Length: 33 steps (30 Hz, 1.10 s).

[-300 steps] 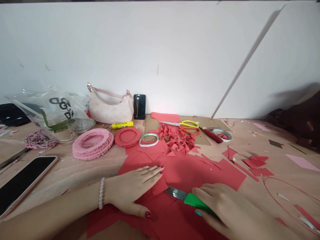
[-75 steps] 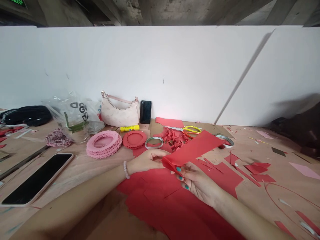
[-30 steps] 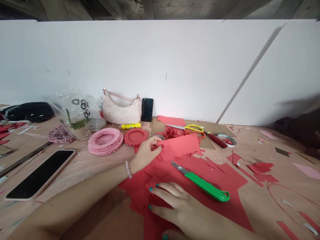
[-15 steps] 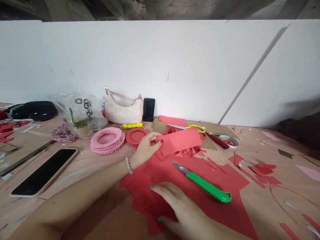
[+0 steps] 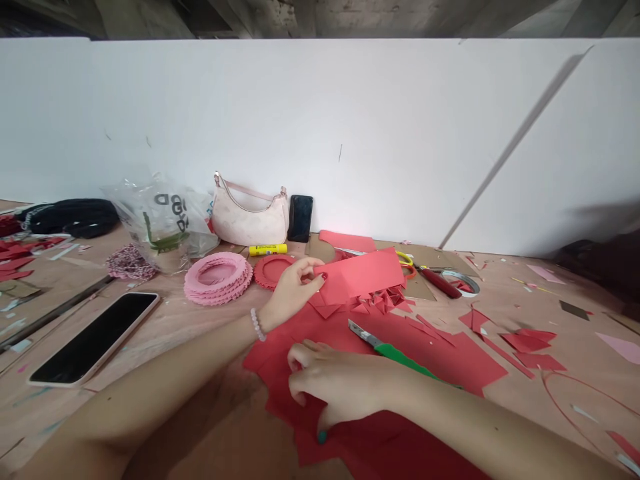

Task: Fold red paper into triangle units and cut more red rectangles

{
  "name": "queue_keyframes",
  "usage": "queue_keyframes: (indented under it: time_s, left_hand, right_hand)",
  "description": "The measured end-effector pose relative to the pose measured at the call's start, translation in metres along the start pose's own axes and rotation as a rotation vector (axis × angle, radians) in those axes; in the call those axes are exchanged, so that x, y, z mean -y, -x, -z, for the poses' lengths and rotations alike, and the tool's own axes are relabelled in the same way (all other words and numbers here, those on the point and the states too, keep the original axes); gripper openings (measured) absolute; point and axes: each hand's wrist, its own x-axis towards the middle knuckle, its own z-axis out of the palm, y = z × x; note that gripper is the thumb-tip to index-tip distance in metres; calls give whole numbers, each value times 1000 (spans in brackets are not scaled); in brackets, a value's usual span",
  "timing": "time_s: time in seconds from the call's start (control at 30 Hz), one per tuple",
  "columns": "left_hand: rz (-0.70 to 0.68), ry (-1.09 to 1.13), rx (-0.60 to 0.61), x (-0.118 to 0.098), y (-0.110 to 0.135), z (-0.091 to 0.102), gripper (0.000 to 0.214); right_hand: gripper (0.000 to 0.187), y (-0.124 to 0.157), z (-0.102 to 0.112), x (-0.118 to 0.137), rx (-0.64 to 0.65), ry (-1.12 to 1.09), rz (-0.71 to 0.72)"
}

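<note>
A red paper strip (image 5: 360, 275) lies on the bench (image 5: 165, 327), its long axis rising slightly to the right, over folded red triangles (image 5: 380, 301). The left hand's (image 5: 293, 293) fingertips touch its left end; the right hand (image 5: 340, 381), curled, sits on red paper sheets (image 5: 465, 360) just beside a green-handled utility knife (image 5: 397, 358). Neither grip clearly closes on paper.

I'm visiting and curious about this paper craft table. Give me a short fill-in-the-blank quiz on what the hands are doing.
1. The left hand presses on a sheet of red paper, and its nails are painted ____.
2. The right hand is on loose red paper, and its nails are painted ____.
3. The utility knife near the right hand has a ____ handle.
4. The beaded bracelet is on the ____ wrist.

Missing words: red; teal; green; left.
</note>
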Motion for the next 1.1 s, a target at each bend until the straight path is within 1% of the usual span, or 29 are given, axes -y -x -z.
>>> queue_keyframes:
  time_s: [0.07,0.17,0.2,0.27,0.37,0.4,0.5,0.63,0.77,0.83,0.9,0.97,1.03,1.1]
  left_hand:
    - [-1,9,1,-1,0,0,23]
    - [-2,11,9,-2,1,0,23]
    - [-2,11,11,-3,1,0,23]
    - [-3,12,14,-4,0,1,23]
    - [-5,16,17,-5,0,1,22]
    - [-5,20,19,-5,0,1,23]
    - [-10,28,25,-5,0,1,23]
    - [1,34,23,-6,1,0,23]
    - [-12,54,36,-7,1,1,22]
    - [-25,55,31,-8,0,2,22]
    - [-25,68,17,-8,-1,3,22]
    - [-4,106,8,-7,-2,4,23]
    - [19,146,3,-7,-3,4,24]
    - [23,161,3,-7,-3,4,24]
  right_hand:
    - [25,-5,0,-1,11,47,36]
    - [39,-8,-2,-2,-15,49,36]
    - [41,-8,-2,-2,-16,39,29]
    - [34,-9,-1,-2,0,19,25]
    - [17,-10,0,-3,14,30,56]
    - [13,-9,0,-4,9,35,70]
    - [12,-8,0,-2,-10,1,76]
    - [10,-3,2,4,-8,-155,-4]
    - [23,0,5,-1,-49,-320,-73]
    - [30,-1,7,-9,-98,-322,-119]
    - [42,-4,8,-18,-142,-296,-188]
    - [51,-9,8,-25,-145,-259,-256]
    - [48,-15,7,-29,-102,-227,-285]
    - [38,-22,6,-31,-73,-195,-271]
